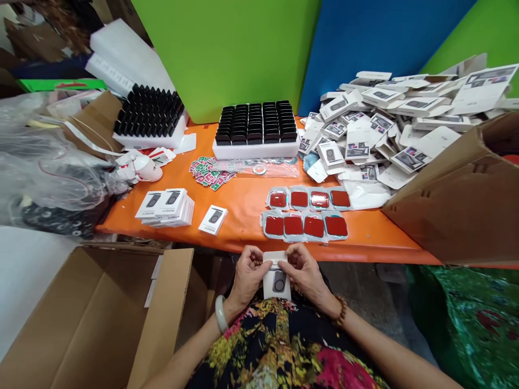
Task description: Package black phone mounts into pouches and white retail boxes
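Observation:
Between my two hands, over my lap and just off the table's front edge, is a small white box (277, 286) with a dark device printed on its face. My left hand (247, 275) pinches its upper left side. On the upper right, my right hand (306, 274) grips it with the thumb near the top flap. Both thumbs lie close together at the box's upper end. Whatever is inside the box is hidden. Beyond my hands, red square pads (313, 227) in pale wrappers lie in two rows on the orange table (239, 200).
White boxes (168, 208) are stacked at the left, with a single box (213, 220) beside them. Foam trays (255, 150) hold black pieces at the back. Many loose boxes (381, 119) heap up at the right near a cardboard carton (458, 200). An open carton (101, 313) stands lower left.

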`<state>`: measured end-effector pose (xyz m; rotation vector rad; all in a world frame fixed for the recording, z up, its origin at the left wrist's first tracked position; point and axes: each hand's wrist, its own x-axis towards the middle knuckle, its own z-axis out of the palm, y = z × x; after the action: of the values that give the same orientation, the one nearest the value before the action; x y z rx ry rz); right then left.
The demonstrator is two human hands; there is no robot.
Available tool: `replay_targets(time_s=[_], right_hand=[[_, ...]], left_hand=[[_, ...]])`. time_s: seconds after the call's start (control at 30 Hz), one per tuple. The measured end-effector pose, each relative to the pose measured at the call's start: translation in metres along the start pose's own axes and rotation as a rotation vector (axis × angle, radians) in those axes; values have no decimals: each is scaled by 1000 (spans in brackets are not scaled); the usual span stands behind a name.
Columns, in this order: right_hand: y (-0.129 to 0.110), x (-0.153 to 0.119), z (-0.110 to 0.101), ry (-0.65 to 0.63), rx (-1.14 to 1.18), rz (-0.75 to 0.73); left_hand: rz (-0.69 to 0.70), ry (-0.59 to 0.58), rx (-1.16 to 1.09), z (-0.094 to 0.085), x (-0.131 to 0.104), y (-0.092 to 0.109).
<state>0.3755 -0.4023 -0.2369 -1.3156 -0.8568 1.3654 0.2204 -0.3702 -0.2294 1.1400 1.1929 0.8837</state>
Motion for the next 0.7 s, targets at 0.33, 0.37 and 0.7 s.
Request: replay_targets(time_s=[0.33,0.37,0.7], right_hand=[[-6,-8,-17,-230,-378,-295],[-5,-9,-17,-228,-385,-312],[-15,7,-2,-131,-80,81]], left_hand=[[2,-145,93,-11,-3,-5],[16,-139,99,-11,-5,-5],[-195,-102,-151,-6,7,6]])
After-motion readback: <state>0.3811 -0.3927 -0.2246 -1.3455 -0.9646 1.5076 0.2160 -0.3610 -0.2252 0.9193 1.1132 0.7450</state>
